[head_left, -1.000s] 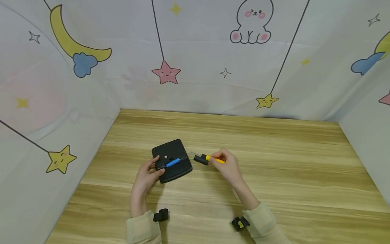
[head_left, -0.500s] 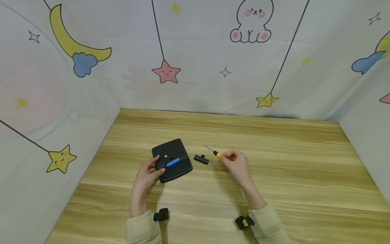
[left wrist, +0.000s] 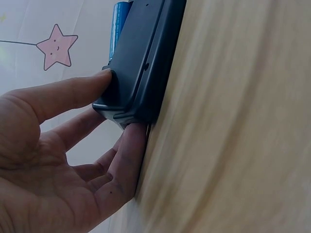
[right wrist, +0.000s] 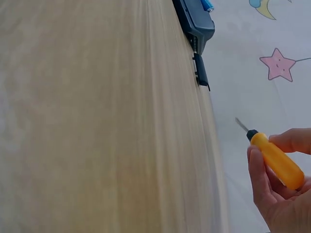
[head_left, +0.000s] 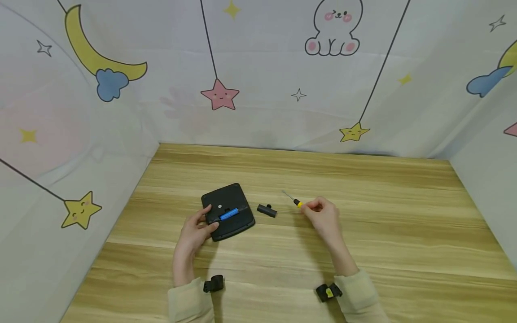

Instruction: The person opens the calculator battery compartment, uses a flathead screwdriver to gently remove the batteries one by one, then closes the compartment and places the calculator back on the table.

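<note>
A flat black battery-powered device (head_left: 230, 197) lies with its battery side up, and a blue battery (head_left: 229, 214) sits in its slot. My left hand (head_left: 194, 232) grips the device's near-left corner. In the left wrist view, the thumb presses the top face of the device (left wrist: 138, 58) and a finger reaches under its edge. My right hand (head_left: 324, 217) pinches a screwdriver (head_left: 298, 203), tip pointing far left and off the table. Its yellow handle (right wrist: 278, 162) shows fully in the right wrist view. Between the hands lies a small black battery cover (head_left: 267, 211), untouched.
The wooden table (head_left: 363, 188) runs back to a white printed curtain (head_left: 258, 121), which also hangs along both sides. Black wrist cameras are strapped near the left sleeve (head_left: 190, 300) and the right sleeve (head_left: 359, 296).
My right hand has moved right with the screwdriver, away from the battery cover, which has stayed on the table. The left hand and the device have barely moved.
</note>
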### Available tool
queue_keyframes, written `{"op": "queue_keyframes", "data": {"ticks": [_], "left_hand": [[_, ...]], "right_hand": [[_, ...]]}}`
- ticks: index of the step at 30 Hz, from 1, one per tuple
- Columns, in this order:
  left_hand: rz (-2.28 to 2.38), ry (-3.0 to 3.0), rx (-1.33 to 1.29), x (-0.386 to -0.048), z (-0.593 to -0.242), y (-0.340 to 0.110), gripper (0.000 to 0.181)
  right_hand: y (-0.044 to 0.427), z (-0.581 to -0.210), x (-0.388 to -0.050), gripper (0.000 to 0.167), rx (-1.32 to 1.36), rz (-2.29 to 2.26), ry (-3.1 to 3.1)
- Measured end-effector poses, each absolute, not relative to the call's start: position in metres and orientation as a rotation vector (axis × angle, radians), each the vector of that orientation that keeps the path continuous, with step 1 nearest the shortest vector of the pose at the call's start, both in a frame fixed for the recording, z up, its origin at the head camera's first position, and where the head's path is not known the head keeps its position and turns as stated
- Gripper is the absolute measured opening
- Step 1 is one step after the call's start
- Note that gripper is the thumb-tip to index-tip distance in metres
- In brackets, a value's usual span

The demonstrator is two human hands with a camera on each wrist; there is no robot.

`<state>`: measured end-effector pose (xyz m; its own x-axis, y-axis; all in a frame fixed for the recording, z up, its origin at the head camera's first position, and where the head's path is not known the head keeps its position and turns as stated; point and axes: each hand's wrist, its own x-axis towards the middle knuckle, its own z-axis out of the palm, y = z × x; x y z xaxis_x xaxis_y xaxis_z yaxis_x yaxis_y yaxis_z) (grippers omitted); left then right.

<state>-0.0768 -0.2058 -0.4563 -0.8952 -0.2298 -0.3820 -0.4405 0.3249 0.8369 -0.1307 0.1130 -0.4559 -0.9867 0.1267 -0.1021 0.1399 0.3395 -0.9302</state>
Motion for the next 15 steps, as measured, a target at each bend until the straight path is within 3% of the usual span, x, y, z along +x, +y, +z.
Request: {"op": "queue_keyframes", "data": {"ticks": [15], "left_hand": [[1.585,2.405,-0.609,-0.0772,-0.4575,-0.2064,0.063]], "right_hand": [[0.1237,-0.458,-0.1335,0.009,0.28,-1.536,2.775]]}}
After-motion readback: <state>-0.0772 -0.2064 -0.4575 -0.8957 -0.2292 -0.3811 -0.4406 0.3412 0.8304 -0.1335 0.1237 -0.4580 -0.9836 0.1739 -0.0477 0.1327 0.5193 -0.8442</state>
